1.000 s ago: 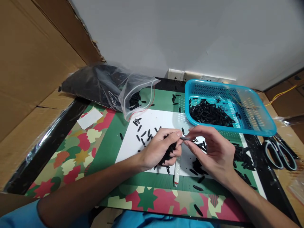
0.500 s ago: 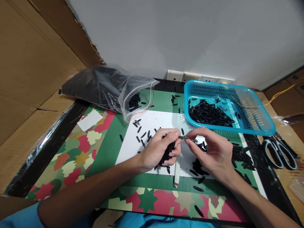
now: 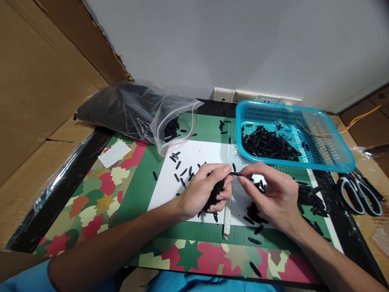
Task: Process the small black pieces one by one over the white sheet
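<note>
My left hand (image 3: 203, 187) was curled round a clump of black pieces (image 3: 216, 194), seemingly so none spilled, its thumb gripping one black sliver (image 3: 235, 174) above the white paper (image 3: 209, 151). My right hand (image 3: 273, 190) pinched the other end — apparently steadying it. From there, the blue basket (image 3: 291, 165) sat at two o'clock, the bag (image 3: 121, 109) at ten.

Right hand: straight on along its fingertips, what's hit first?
Probably the left hand. The black piece pinched in the right hand seems to reach it; exact depth is unclear.
</note>
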### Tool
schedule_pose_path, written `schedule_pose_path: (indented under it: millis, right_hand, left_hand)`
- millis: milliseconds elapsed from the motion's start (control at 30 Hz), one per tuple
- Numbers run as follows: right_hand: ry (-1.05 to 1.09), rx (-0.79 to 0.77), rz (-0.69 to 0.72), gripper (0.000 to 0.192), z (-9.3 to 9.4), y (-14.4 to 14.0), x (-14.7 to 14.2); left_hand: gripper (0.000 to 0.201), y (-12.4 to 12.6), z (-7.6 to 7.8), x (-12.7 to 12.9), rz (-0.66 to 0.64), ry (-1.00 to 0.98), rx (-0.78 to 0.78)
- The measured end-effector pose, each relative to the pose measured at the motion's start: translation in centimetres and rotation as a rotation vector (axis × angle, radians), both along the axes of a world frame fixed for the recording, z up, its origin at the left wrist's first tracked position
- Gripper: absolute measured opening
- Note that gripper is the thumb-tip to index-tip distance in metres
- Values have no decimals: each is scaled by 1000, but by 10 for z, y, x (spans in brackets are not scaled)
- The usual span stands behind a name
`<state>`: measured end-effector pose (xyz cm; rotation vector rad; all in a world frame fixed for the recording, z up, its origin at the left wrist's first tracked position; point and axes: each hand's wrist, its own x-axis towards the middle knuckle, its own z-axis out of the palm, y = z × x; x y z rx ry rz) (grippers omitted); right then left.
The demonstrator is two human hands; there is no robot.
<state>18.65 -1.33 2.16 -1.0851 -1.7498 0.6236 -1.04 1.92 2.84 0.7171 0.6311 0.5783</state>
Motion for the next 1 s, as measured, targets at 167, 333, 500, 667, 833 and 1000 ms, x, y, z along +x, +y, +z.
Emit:
schedule_pose_path:
  millis: [167, 333, 500, 667, 833, 1000]
  right_hand:
    - [-27, 11, 20, 10, 2, 0, 1]
    - [-22, 23, 18, 11, 1, 0, 0]
    - [-16, 25, 18, 12, 0, 0, 1]
    - [-23, 30, 6, 11, 1, 0, 2]
    - [-24, 32, 3, 11, 1, 1, 1]
    - [-14, 26, 11, 11, 1, 0, 2]
  left_hand:
    - [43, 0, -1, 0, -7, -4, 12]
    - [43, 0, 0, 0, -4, -13, 11]
    - [43, 0, -1, 1, -6, -16, 7]
    - [44, 1, -1, 1, -6, 2, -5]
    - [44, 1, -1, 1, -4, -4, -1]
    - [45, 1, -1, 1, -4, -2, -1]
